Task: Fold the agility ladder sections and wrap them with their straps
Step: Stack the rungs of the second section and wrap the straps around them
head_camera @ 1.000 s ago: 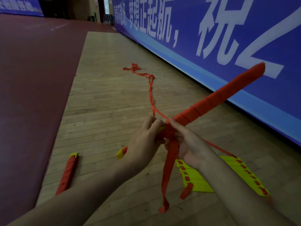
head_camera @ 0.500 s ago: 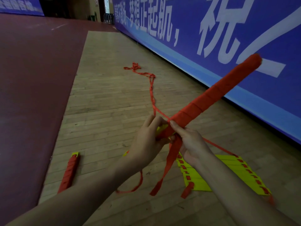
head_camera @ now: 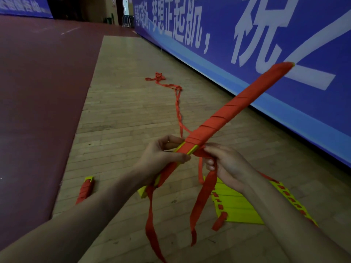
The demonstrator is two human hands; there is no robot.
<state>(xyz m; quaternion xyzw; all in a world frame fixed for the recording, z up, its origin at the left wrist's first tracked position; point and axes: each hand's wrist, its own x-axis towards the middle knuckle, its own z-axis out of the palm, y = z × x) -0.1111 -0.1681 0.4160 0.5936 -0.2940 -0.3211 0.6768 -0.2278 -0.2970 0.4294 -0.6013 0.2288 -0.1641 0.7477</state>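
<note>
**A:** What's moved?

**B:** The loose red webbing strap tails (head_camera: 201, 202) hang lower now, and yellow rung edges show between the hands.

**A:** And the grip?

**B:** The left hand (head_camera: 161, 156) curls round the long strap-wrapped bundle of yellow plastic rungs (head_camera: 237, 105). The right hand (head_camera: 226, 164) pinches the strap at the wrap's near edge. I'd keep it taut and overlap each turn.

**A:** Which way does it point?

**B:** It's held in the air, with its long axis running near-left to far-right and its tip towards the blue banner (head_camera: 313, 114).

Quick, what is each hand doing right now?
Left hand: closed around the ladder bundle.
Right hand: pinching the red strap.
</note>
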